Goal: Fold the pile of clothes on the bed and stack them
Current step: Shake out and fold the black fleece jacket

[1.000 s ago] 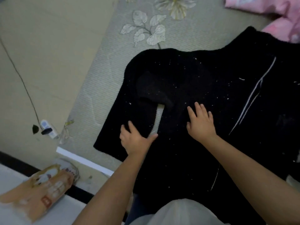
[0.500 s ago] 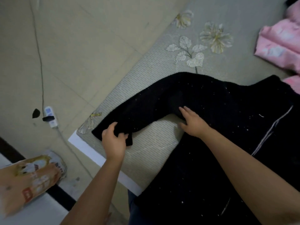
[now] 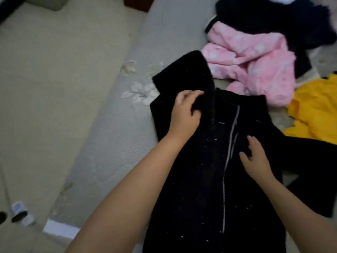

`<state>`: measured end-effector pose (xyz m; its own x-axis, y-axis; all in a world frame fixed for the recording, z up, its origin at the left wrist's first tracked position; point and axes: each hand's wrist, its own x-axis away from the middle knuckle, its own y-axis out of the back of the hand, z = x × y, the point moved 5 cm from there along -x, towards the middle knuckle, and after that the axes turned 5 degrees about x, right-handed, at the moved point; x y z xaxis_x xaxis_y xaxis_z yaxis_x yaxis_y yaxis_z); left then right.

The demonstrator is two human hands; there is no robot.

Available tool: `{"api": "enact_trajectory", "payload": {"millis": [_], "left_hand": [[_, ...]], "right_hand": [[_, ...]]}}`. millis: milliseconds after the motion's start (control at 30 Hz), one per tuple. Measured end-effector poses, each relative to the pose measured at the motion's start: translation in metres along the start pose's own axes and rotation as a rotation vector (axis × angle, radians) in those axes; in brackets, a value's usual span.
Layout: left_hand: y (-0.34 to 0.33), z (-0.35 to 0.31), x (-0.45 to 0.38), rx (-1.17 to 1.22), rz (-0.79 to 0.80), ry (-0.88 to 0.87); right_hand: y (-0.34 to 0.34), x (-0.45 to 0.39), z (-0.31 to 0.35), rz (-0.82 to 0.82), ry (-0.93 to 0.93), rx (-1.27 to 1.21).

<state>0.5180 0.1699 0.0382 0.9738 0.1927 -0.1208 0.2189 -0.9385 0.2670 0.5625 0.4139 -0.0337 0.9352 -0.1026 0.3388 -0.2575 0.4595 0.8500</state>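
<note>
While the black fleece jacket (image 3: pixel 209 161) lies front-up on the bed (image 3: pixel 113 125), its pale zipper line (image 3: pixel 228 161) running down the middle, the person works at its left side. The left hand (image 3: pixel 184 114) has its fingers and thumb curled round a fold of the left sleeve (image 3: pixel 184 70), which is drawn up and over toward the chest, the cuff end standing up beyond the collar. The right hand (image 3: pixel 255 157) rests on the jacket just right of the zipper, fingers fairly straight and spread, pressing the cloth and gripping nothing. Beyond the collar sit the unfolded clothes: a pink spotted garment (image 3: pixel 255 66), a yellow garment (image 3: pixel 317 110) to its right, and dark clothes (image 3: pixel 273 19) behind. I see no folded stack anywhere in view, so I judge the task is at an early stage. The jacket looks thick, soft and floppy, light enough for one hand, with a nap that clings to itself and to lint, so it should not slip. It will sag wherever it is unsupported; better to take it at the sleeve seam, shoulder and hem, and pin the body flat with the other palm while each fold is laid. On the floor (image 3: pixel 45 79) at lower left lies a small white object I cannot identify.
</note>
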Motion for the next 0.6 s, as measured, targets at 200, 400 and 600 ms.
{"api": "enact_trajectory", "payload": {"millis": [200,400,600], "left_hand": [[-0.16,0.001,0.071,-0.332,0.957,-0.365],[-0.129,0.082,0.102,-0.605,0.823,-0.117],[-0.079,0.132,0.095,-0.997,0.729,0.192]], "right_hand": [[0.047,0.042,-0.132,-0.176,-0.443,-0.312],[0.0,0.048,-0.178,-0.115,-0.5,-0.432],[-0.027,0.03,-0.183,-0.072,-0.489,-0.492]]}}
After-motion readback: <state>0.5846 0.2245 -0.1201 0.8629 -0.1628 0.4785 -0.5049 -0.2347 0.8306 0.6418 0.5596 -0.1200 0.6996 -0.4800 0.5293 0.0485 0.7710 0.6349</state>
